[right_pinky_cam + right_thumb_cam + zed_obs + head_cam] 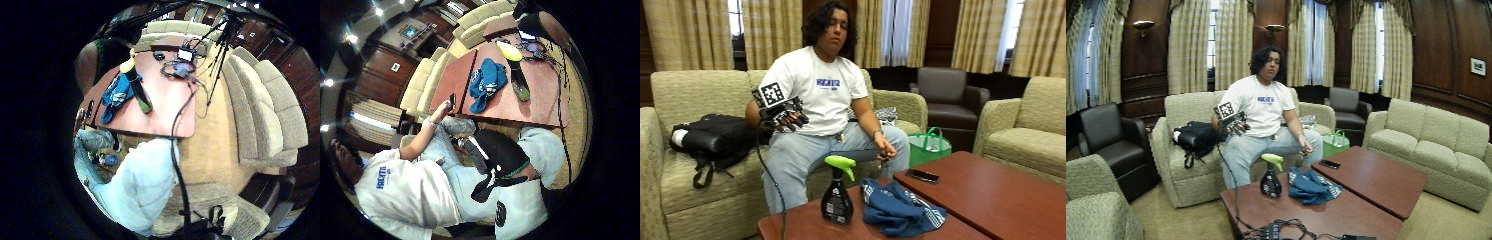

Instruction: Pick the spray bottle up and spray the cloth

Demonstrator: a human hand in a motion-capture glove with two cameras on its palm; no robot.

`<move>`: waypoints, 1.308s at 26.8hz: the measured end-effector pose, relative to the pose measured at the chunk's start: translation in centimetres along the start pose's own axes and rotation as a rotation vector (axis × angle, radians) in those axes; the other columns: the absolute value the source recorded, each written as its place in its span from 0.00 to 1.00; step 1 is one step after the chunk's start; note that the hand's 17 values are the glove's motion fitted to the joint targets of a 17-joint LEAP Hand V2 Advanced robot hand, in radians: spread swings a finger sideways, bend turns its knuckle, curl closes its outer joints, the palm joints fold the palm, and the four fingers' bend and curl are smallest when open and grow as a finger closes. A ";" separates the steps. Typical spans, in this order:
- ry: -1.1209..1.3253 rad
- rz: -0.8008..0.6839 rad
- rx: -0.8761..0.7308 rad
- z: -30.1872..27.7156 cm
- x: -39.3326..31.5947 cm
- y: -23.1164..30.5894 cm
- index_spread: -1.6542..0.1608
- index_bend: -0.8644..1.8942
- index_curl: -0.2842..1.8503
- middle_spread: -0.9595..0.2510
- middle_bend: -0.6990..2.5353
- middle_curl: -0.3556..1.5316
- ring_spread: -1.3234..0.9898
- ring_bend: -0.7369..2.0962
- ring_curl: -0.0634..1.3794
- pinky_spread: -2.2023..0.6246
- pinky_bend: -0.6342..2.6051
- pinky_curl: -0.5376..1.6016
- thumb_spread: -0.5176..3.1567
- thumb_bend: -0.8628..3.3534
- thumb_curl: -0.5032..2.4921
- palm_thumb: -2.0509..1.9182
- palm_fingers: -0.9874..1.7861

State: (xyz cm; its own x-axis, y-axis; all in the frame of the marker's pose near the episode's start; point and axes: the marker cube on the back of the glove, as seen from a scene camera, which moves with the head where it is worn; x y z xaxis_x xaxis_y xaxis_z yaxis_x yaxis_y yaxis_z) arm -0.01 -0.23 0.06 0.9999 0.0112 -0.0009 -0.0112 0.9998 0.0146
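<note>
The spray bottle (838,192), dark with a green trigger head, stands upright on the table (986,195) near its front edge, just beside a crumpled blue cloth (899,210). The person's gloved right hand (785,118) is raised at chest height, well apart from the bottle, its fingers (798,121) loosely curled and holding nothing.

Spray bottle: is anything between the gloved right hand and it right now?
Nothing visible blocks it. The right hand is raised at chest height, holding nothing, and the spray bottle stands upright on the table in front of the person's knees, with open air between. The blue cloth lies beside the bottle.
</note>
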 end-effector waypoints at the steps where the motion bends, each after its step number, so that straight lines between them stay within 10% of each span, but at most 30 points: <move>1: -0.001 0.002 0.000 0.0 0.0 0.0 0.80 0.40 0.16 0.74 0.29 0.22 0.55 0.41 0.10 0.81 0.29 0.28 0.25 0.25 0.19 0.60 0.60; 24: -0.028 0.064 -0.021 3.1 -0.3 -1.2 0.69 0.37 0.25 0.69 0.27 0.32 0.51 0.41 0.23 0.84 0.28 0.37 0.40 0.22 0.23 0.63 0.58; 35: -0.498 0.319 0.200 10.2 1.8 -1.5 0.69 0.36 0.26 0.68 0.28 0.34 0.51 0.41 0.25 0.83 0.28 0.38 0.41 0.21 0.25 0.66 0.59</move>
State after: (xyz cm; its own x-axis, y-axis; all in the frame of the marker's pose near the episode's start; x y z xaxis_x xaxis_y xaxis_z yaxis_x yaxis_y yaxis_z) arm 1.86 -1.89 10.24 0.8284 0.2525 0.5000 -0.3573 0.9256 0.1245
